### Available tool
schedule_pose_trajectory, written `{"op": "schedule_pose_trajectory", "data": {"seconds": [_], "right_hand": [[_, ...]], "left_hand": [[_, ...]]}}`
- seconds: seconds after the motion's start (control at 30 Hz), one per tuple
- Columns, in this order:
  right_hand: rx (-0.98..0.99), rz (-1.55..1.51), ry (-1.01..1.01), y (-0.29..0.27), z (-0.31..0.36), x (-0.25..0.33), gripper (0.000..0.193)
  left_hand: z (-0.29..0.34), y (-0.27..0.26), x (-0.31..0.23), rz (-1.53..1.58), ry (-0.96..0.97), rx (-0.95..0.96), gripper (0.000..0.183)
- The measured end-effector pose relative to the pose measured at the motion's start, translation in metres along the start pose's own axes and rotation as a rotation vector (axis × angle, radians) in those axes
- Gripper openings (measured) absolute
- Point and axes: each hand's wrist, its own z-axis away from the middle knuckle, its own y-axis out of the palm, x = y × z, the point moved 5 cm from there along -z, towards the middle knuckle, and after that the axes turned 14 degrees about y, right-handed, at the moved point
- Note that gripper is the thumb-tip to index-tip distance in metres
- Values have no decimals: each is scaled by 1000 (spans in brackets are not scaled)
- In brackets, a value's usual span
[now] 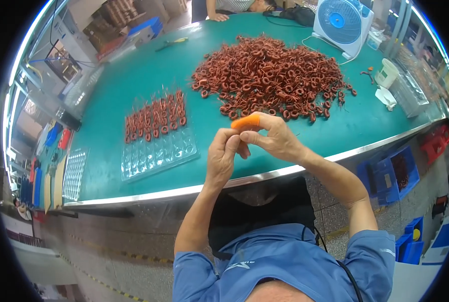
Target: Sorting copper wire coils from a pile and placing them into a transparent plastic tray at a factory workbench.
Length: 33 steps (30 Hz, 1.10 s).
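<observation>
My left hand [221, 155] and my right hand [281, 139] meet above the front part of the green table [295, 138]. Both are closed, thumbs and fingertips pinched together. Whatever lies between them is hidden by the fingers. An orange finger cot [245, 122] covers my right index finger. Just beyond my hands spreads a large heap of copper-red wire-wound ring coils [270, 75] with loose wire ends. To the left, a clear plastic tray [159, 168] holds rows of the same coils [155, 118] in its far part; the near pockets show no coils.
Yellow-handled pliers [172, 44] lie at the far left. A blue-and-white fan [339, 21] stands at the far right, near a whitish cup [386, 73]. Another person's hand [218, 17] rests on the far edge. Blue bins [391, 173] sit below on the right.
</observation>
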Motion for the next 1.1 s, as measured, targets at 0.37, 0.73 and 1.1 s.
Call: {"op": "schedule_pose_trajectory", "data": {"seconds": [0.37,0.73,1.1], "right_hand": [[-147,-82,-23,-15,13,3,21],[-578,30,-348,-34,47,18,13],[-653,126,-485,-32,52,25,14]], "left_hand": [[6,28,-26,-250,121,-20,28],[8,55,-48,-656,286,-18,25],[3,38,-25,-329,94,1,22]]}}
